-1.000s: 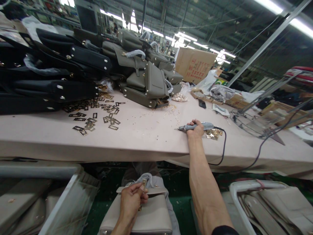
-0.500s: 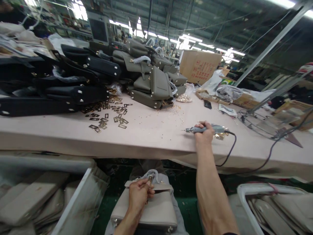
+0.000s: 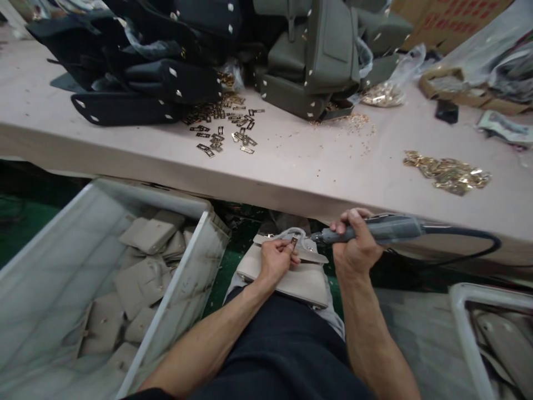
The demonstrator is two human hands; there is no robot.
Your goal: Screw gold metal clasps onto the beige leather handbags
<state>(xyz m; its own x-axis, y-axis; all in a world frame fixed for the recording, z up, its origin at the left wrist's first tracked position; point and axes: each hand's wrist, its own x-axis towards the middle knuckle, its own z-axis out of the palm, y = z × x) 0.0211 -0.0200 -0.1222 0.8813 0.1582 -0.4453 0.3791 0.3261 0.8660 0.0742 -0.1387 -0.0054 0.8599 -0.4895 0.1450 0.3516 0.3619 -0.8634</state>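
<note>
A beige handbag [image 3: 306,283] lies across my lap, its wrapped handle [image 3: 295,232] at the far side. My left hand [image 3: 278,260] is closed over the bag's flap, pinching a small metal buckle plate [image 3: 293,241] between thumb and fingers. My right hand [image 3: 357,240] is wrapped round a grey electric screwdriver [image 3: 393,229]. The screwdriver's tip points left, close to the bag's handle and a short way from the plate. Whether the tip touches anything is hard to make out.
Dark handbags [image 3: 137,83] and olive handbags [image 3: 328,53] are piled on the table [image 3: 291,178]. Loose metal frames [image 3: 214,141] and gold fittings [image 3: 452,172] lie there. A white bin [image 3: 183,294] with beige bags stands left; another bin [image 3: 462,328] stands right. The screwdriver's cable [image 3: 478,230] trails right.
My right hand has brought the screwdriver from above the table down beside the bag. My left hand still pinches the metal plate. The view has tilted downward.
</note>
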